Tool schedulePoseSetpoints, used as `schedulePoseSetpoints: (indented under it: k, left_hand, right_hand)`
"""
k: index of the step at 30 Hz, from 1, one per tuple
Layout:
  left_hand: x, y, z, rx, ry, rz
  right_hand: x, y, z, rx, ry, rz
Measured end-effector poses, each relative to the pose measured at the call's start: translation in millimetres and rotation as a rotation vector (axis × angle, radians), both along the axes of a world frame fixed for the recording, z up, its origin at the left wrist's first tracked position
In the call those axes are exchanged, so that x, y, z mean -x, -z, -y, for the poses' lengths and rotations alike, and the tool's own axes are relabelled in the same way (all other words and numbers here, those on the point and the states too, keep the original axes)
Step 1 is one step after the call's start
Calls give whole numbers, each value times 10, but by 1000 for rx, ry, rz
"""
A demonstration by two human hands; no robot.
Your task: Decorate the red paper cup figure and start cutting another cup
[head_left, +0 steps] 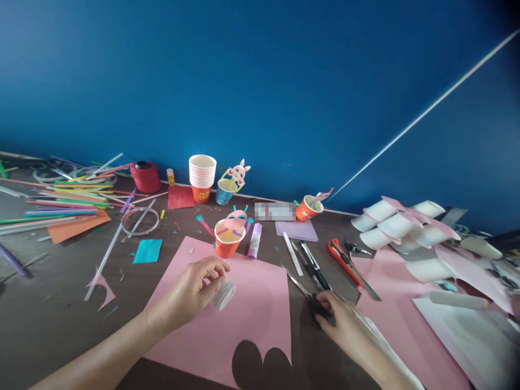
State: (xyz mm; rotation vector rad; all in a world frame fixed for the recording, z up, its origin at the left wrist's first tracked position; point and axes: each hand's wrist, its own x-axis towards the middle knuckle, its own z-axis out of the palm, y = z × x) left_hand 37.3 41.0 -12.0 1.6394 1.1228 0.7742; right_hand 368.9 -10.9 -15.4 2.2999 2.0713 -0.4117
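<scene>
1. Your left hand (199,284) has its fingers curled closed around a small roll of clear tape (224,295), pinched at its rim and held on edge just above the pink paper sheet (252,319).
2. The roll looks light and stiff, with a smooth, probably slippery outer face. Gripping across the flat sides, or with a finger through the core, should hold it best (squeezing hard may buckle so thin a ring).
3. Your right hand (345,325) lies low and to the right, fingertips resting on the dark handles of a pair of scissors (311,298). The fingers are partly bent; whether they have closed through the loops cannot be told.
4. The scissors lie flat on the table (60,314) at the right edge of the pink sheet, blades pointing far and left. They are rigid and sharp, so take them by the handles.
5. Just beyond the tape stands an orange paper cup (228,238) with paper decorations, and a purple glue stick (254,241) lies to its right.
6. Farther right lie pens (312,264) and an orange utility knife (345,262).
7. At far left, coloured straws (65,203) are scattered about.
</scene>
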Motion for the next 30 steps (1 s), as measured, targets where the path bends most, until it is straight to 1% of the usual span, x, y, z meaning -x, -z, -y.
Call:
schedulePoseSetpoints:
  k: [3,6,9,11,14,17,19,21,25,30]
  left_hand:
    - [21,-65,7,-80,42,-83]
    - [36,-110,2,-106,79,-119]
    - [33,-108,-15,-108,100,-135]
    - [18,-86,-30,-102,100,-137]
    - [-5,-54,-48,-61,90,-109]
    - [-11,-42,-56,16,75,-62]
    - [-8,-45,-55,60,70,-51]
    - [-4,-54,-53,74,70,-52]
    - [-3,-67,-50,56,73,-49]
    - [13,-52,-54,67,75,-44]
  right_hand:
    - [-3,-48,4,35,18,61]
    - [-27,-87,-11,68,10,94]
    - [-41,-159,-34,78,11,37]
    - [3,-234,-50,76,-17,-64]
    - [190,-365,-72,23,-141,-211]
    - [456,-488,-97,-41,-250,-234]
    - [617,-556,-121,-43,-293,-232]
    - [740,-606,-155,-41,-331,-220]
    - [877,-650,-234,-31,-397,-179]
    - [918,-661,-294,-51,-460,-141]
